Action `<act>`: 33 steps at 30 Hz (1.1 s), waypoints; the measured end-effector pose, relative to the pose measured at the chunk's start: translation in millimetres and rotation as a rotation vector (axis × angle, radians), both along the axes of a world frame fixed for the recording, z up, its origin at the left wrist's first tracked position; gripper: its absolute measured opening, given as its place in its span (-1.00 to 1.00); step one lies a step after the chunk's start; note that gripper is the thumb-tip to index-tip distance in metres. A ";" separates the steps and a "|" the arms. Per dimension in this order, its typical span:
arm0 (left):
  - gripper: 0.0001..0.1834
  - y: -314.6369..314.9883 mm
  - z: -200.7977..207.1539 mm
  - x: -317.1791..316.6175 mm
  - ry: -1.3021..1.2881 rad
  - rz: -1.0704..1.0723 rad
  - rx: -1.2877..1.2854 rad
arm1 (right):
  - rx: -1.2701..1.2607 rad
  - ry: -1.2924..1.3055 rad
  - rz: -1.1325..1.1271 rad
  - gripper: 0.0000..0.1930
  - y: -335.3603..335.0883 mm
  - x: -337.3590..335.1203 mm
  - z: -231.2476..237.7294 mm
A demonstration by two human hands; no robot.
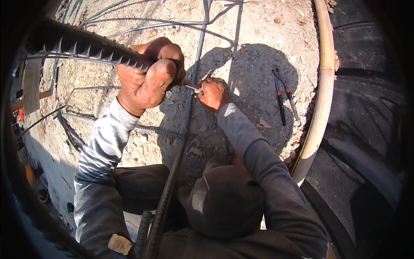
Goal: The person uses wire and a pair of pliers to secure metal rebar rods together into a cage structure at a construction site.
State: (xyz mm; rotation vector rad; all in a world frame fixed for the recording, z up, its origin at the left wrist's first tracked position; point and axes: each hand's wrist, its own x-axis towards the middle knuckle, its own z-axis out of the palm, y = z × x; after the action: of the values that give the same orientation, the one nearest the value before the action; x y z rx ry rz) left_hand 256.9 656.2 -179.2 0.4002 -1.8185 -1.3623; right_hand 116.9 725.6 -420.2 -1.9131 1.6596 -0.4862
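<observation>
My left hand (151, 73) is closed around a thick ribbed steel bar (86, 45) that slants in from the upper left, close to the camera. Beyond the fist a thin brown length, in line with the bar, runs down to my right hand (213, 95). Its pale tip is by my right fingertips, which are curled together low over the ground; what they pinch is too small to make out. A long rebar (189, 105) passes between the two hands, from far to near. Right of my right hand, pliers (284, 97) with red and black handles lie partly spread on the dirt.
Bent steel bars (155, 26) lie across the rubble ground at the far left, and another bar (151, 131) joins the long rebar from the left. A pale pole (323, 77) edges the ground at right, beside a black sheet (366, 108). My knees are close below.
</observation>
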 end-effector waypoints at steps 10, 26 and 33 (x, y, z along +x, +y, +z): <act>-0.57 2.9 -5.7 0.5 0.012 0.033 0.004 | 0.144 -0.139 -0.004 -0.77 3.2 -1.2 8.9; -0.49 5.6 3.2 -6.0 -0.089 0.104 -0.087 | -0.175 -0.484 -0.210 -0.67 7.8 -30.0 58.1; -0.69 4.1 1.9 0.0 -0.190 0.090 -0.152 | -0.622 -1.091 -0.191 -0.51 -13.1 -21.8 217.8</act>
State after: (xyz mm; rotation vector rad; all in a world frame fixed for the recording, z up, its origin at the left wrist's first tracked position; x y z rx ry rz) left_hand 257.0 660.3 -177.3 0.5388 -2.0183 -1.1481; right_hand 95.1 712.5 -202.4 -1.3351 0.9667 -1.8790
